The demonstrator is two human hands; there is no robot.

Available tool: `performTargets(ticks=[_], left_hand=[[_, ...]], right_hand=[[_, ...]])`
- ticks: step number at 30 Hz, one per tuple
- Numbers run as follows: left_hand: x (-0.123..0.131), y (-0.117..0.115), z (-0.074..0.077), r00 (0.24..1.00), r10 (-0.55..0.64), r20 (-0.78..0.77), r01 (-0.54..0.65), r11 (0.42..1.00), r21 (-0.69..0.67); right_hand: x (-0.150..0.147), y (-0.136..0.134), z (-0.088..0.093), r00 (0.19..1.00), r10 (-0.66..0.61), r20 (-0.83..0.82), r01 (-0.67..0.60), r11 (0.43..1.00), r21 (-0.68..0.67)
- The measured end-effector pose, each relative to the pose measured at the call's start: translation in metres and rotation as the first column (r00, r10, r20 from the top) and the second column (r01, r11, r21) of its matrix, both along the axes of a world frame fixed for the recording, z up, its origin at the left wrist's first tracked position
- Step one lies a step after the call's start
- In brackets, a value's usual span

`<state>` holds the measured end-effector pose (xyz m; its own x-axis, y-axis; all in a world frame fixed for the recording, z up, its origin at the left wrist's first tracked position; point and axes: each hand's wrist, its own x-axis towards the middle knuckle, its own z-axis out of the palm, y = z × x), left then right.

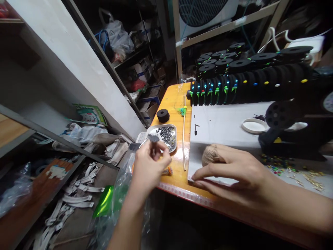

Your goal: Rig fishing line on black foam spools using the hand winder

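My left hand [148,166] is over the near edge of a white tray [176,136] of small dark metal-like pieces [166,134]. Its fingers are curled in, thumb near the forefinger; whatever they hold is hidden. A dark grey tuft [153,138] shows just beyond the fingertips. My right hand [239,170] is low over the front left corner of a white work surface [221,121]. Thumb and forefinger nearly meet at the tips, with nothing between them that I can make out. A tan wrap [209,155] covers another finger.
A row of black discs with coloured beads and green knots [218,91] spans the back. A thin stick [184,139] and a black roll [163,115] lie on the yellow tabletop [171,95]. A white lid [255,125], loose beads [278,168] and brass-coloured pieces [313,180] are on the right.
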<state>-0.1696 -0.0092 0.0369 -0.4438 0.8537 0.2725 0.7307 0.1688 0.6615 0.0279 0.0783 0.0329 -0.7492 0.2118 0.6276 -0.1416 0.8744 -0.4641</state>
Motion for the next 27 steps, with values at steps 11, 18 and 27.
performTargets(ticks=[11, 18, 27], left_hand=[[0.09, -0.042, -0.041, 0.051, -0.264, 0.963, -0.293, 0.918, 0.267], [0.094, -0.045, -0.043, -0.035, -0.262, 0.964, -0.308, 0.921, 0.239], [0.095, -0.044, -0.045, -0.026, -0.279, 0.96, -0.314, 0.914, 0.257]], right_hand=[[0.004, -0.017, -0.005, 0.995, -0.028, -0.095, 0.008, 0.98, -0.201], [0.006, -0.018, -0.007, 0.995, -0.003, -0.098, -0.021, 0.971, -0.24], [0.006, -0.018, -0.005, 0.996, 0.008, -0.085, -0.029, 0.967, -0.252]])
